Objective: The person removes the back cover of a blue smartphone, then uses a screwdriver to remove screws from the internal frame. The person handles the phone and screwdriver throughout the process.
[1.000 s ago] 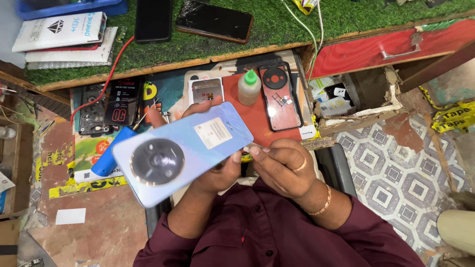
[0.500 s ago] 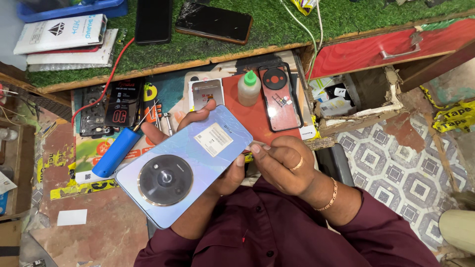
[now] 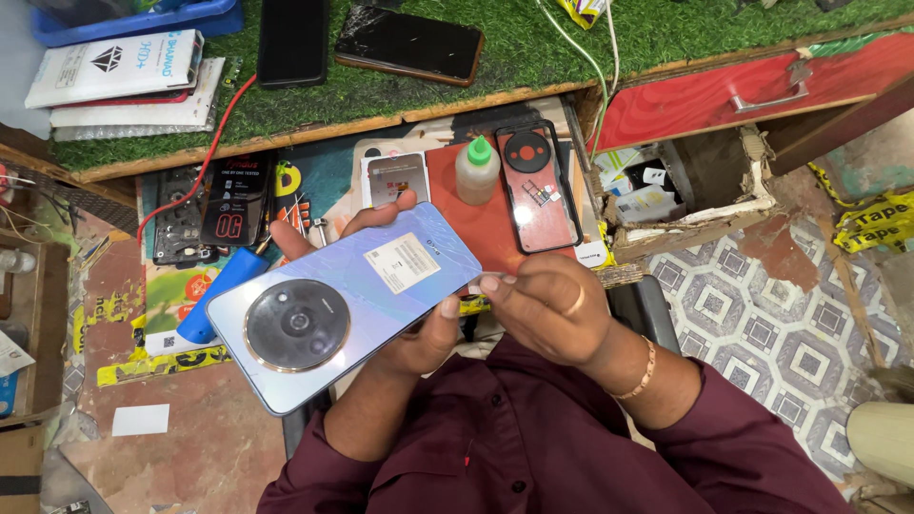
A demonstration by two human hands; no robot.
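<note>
Above the tabletop's (image 3: 457,205) near edge, a light-blue phone (image 3: 343,303) lies back-up, its round camera module toward the left. The left hand (image 3: 405,333) grips it from beneath; the right hand (image 3: 547,309) pinches its right corner. A green-capped bottle (image 3: 477,169) stands beyond.

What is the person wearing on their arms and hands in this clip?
Both arms wear dark maroon shirt sleeves, pushed up so the forearms are bare. The right hand has a gold-coloured ring on one finger and a thin gold-coloured bracelet at the wrist. The left hand shows no jewellery or glove.
</note>
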